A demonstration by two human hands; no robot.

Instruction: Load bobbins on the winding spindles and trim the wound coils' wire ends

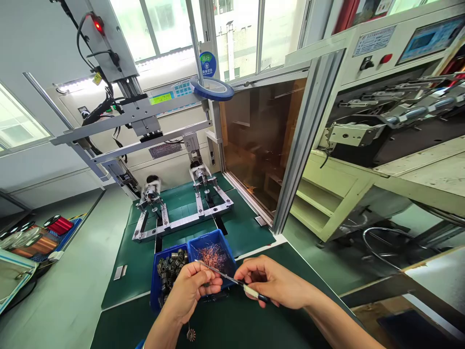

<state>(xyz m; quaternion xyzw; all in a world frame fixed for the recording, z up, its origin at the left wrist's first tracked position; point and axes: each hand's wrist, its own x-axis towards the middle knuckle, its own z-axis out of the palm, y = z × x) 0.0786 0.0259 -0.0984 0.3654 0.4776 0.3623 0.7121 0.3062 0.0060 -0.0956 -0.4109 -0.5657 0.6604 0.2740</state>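
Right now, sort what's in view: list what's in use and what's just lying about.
In use:
left hand, pinching a small part
right hand, holding tweezers
parts bin
scrap wire bin

Lying about:
tape roll
winding jig
red spool
small gear

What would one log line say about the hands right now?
left hand: pinches small part | right hand: holds tweezers, tip at the part | behind: blue bins, dark parts and copper wire scraps | surface: green mat
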